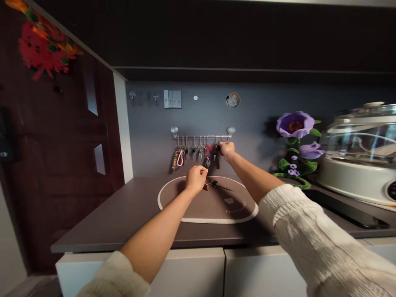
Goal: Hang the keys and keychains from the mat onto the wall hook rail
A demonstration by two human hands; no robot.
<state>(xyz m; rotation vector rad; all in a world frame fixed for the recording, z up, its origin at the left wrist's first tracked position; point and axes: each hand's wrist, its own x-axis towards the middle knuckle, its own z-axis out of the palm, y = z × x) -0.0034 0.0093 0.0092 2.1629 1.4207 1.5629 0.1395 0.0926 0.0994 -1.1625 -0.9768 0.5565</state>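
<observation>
A clear key rack (202, 136) on the grey wall carries several hanging keys. My right hand (228, 151) is closed at its right end, its fingertips on a bunch of dark keys (215, 152). Lower and to the left, my left hand (196, 180) pinches the lower end of a silver key (208, 162), which hangs beneath a red cord (208, 150). Beneath the left fingertips, a dark key with a red tag (206, 187) shows just over the mat (176, 209). A pink loop (180, 158) hangs towards the rack's left end.
A dark counter (123, 218) runs under the mat. At right are purple fabric flowers (295, 124), a black phone-like slab (343, 208) and a glass-topped cream appliance (355, 177). A dark red door (58, 173) stands left; a cabinet (247, 37) overhangs the wall.
</observation>
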